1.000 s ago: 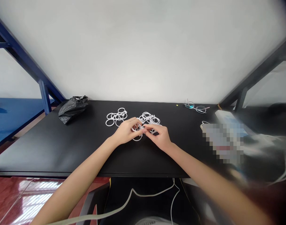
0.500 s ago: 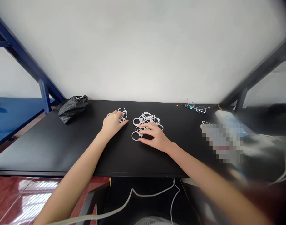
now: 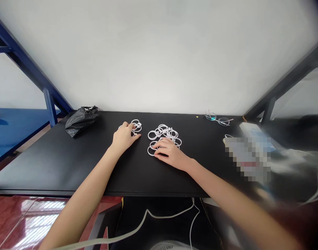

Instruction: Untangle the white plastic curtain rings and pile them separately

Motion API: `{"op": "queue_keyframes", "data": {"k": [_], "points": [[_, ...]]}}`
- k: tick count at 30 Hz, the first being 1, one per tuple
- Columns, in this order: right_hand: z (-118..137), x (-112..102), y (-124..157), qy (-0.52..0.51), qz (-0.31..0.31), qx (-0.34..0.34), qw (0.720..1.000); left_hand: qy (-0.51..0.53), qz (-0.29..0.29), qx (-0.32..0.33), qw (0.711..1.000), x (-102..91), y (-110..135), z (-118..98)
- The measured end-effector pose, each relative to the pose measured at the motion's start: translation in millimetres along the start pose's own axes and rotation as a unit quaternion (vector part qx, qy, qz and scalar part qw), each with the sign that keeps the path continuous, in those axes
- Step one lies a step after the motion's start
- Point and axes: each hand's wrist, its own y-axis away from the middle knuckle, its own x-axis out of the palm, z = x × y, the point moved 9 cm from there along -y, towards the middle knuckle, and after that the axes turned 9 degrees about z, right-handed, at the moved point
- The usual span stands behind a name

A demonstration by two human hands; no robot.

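Observation:
Several thin white rings with small knobs, possibly hair ties, lie in two groups on the black table. My right hand (image 3: 170, 152) is low over the near part of the larger pile (image 3: 162, 129). Its thumb and fingertips close on the edge of a white ring (image 3: 149, 151) at the pile's near left. My left hand (image 3: 124, 137) rests on the smaller group (image 3: 135, 125), thumb stretched out to the right and fingers apart. It covers some of those rings, and I see none lifted.
A crumpled black plastic bag (image 3: 82, 119) lies at the back left. Eyeglasses (image 3: 218, 119) sit at the back right, near a white box (image 3: 255, 135) and a blurred-out object (image 3: 247, 158). A pale cable (image 3: 133, 232) hangs in front of the table's near edge.
My right hand's fingers have drawn closer together and lowered onto the ring, which has shifted slightly right. My left hand has moved only a little to the left.

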Motion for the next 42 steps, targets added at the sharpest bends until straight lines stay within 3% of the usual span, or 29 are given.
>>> {"op": "queue_keyframes", "data": {"k": [5,11,14,17,19,21,23,25,32,42], "points": [[-5,-13,4,-0.076,-0.093,0.016,0.993,-0.002,-0.026,0.019,0.999,-1.8,0,-2],[-10,-17,7,-0.098,-0.121,0.040,0.987,0.021,-0.078,0.038,0.996,-6.2,2,-2],[-12,-19,8,-0.101,-0.136,0.041,0.985,0.087,-0.127,0.074,0.985,-17.0,5,-9],[-12,-20,8,-0.097,-0.147,0.034,0.984,0.244,-0.155,0.137,0.947,-28.1,11,-22],[-11,-20,8,-0.089,-0.150,0.029,0.984,0.380,-0.080,0.166,0.907,-20.0,9,-34],[-10,-19,8,-0.080,-0.148,0.024,0.985,0.471,0.055,0.180,0.862,0.3,9,-52],[-9,-19,7,-0.070,-0.142,0.019,0.987,0.500,0.164,0.188,0.830,18.9,15,-69],[-9,-19,7,-0.059,-0.139,0.017,0.988,0.506,0.216,0.188,0.813,30.8,19,-77],[-11,-18,8,-0.047,-0.144,0.022,0.988,0.555,0.258,0.171,0.772,42.2,18,-77],[-21,-22,11,-0.007,-0.179,0.071,0.981,0.571,0.250,0.133,0.771,44.8,14,-72]]}}
